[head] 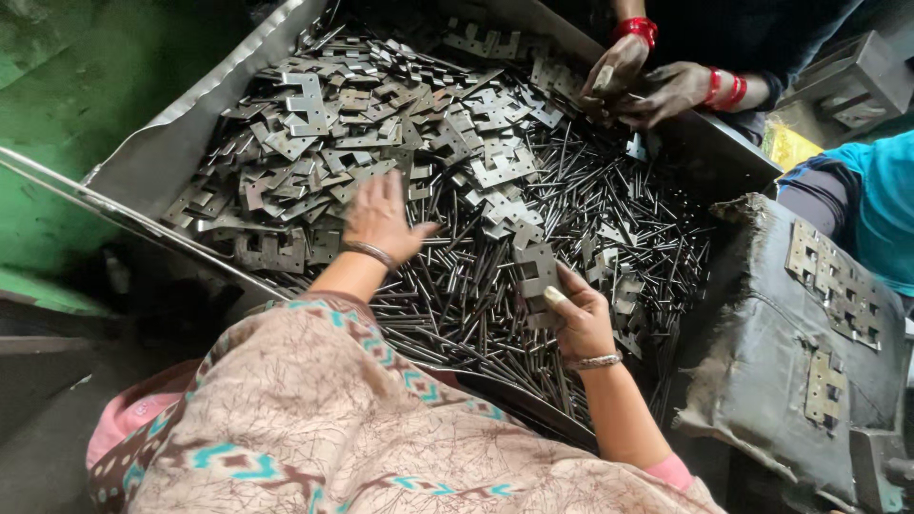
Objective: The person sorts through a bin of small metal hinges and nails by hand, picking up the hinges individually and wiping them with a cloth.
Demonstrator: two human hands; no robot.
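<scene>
Grey steel plates in hand: a small stack of stamped, notched metal plates (538,276) is gripped in the right hand (579,319), fingers and thumb closed round its lower edge, held upright just above the heap of pins.
Left hand: the left hand (381,221) lies palm down with fingers spread flat on the loose plates and pins; it has hold of nothing that can be seen, and only touches the pile.
Step in hand: by the look of it, plates are being picked out and gathered into the right-hand stack while the left hand feels for another.
Next move calls for: a judgement only, pinching one flat plate free of the tangle without dragging pins along, then lining its notches up with the stack.
Pile: loose plates (314,143) lie thick at the far left, thin steel pins (571,190) at the near right, the two mixed where they meet.
Tray: a sheet-metal tray (171,143) holds it all.
Beyond: another person's hands (647,81), with red bangles, work at the tray's far edge; a grey padded block (762,381) bearing a few plates stands at the right.
</scene>
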